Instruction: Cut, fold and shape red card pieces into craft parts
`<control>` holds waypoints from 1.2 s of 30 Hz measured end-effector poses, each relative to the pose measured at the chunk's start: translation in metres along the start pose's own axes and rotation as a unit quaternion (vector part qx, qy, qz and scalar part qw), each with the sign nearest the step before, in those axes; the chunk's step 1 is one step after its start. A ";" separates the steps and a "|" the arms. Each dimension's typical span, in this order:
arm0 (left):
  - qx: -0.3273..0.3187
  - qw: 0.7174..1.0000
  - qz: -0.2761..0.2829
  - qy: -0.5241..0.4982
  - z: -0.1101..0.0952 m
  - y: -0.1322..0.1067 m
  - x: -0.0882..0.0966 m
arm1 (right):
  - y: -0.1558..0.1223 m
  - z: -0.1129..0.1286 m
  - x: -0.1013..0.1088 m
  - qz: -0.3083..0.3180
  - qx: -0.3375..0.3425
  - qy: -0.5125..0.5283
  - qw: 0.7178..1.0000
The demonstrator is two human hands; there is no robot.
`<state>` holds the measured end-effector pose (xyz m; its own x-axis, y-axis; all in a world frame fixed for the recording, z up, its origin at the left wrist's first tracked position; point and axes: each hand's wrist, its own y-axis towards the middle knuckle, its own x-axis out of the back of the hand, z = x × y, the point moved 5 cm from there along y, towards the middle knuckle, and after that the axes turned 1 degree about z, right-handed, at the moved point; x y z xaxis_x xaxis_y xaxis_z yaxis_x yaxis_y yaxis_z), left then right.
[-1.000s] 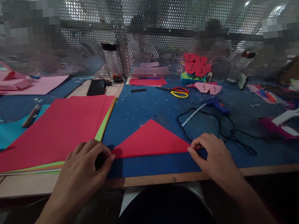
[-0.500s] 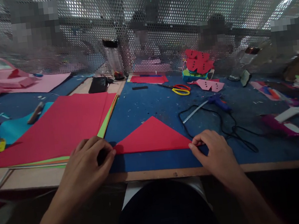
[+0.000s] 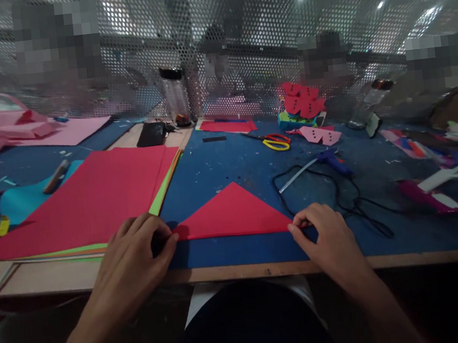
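Left grip [image 3: 141, 249] and right grip [image 3: 324, 232] pinch opposite corners of the red triangle [image 3: 235, 214] lying between them.

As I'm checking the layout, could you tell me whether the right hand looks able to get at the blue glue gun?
Probably yes: the blue glue gun lies beyond the right hand with only black cord between, though that hand, pinching the red triangle, would likely have to let go.

The near paper triangle [image 3: 234, 214] is red; the left paper stack [image 3: 93, 202], red over lime green. Far scissors [image 3: 265, 137] are red- and yellow-handled; at right, a blue glue gun [image 3: 338, 164] and a pink, black-dotted cutout [image 3: 320, 133].
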<state>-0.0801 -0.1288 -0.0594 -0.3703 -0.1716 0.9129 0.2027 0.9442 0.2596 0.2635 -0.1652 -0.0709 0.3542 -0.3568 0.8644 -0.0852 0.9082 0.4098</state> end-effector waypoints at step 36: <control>-0.114 0.989 -0.045 -0.078 -0.046 -0.009 -0.006 | 0.000 -0.001 -0.001 -0.007 0.007 0.003 1.000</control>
<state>-0.0381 -0.1490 -0.0526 -0.5278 -0.1890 0.8281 0.3557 0.8361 0.4176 0.2638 -0.1645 -0.0717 0.3614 -0.3676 0.8569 -0.0933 0.9001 0.4255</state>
